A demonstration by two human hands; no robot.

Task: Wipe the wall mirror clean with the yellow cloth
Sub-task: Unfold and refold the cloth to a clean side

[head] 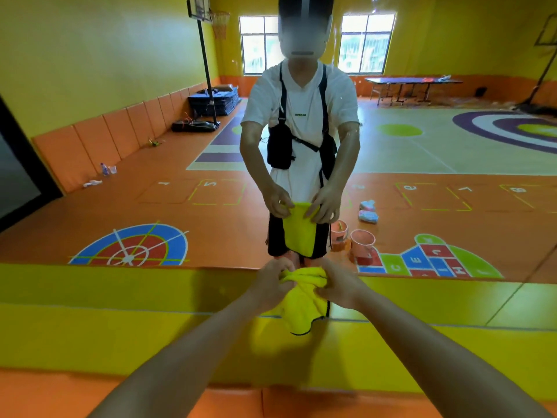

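One head-worn wide-angle view, facing straight at the large wall mirror (422, 146) from close by and tilting down over both outstretched forearms. The glass fills the upper frame, its reflection showing the gym hall behind the camera.

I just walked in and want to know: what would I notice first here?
First, the bright yellow cloth, low in the middle, bunched between the person's left hand and right hand. Right above it, the big wall mirror shows the same person holding the cloth. In the mirror's lower part a blue, red and white target painted on the orange floor stands out at left.
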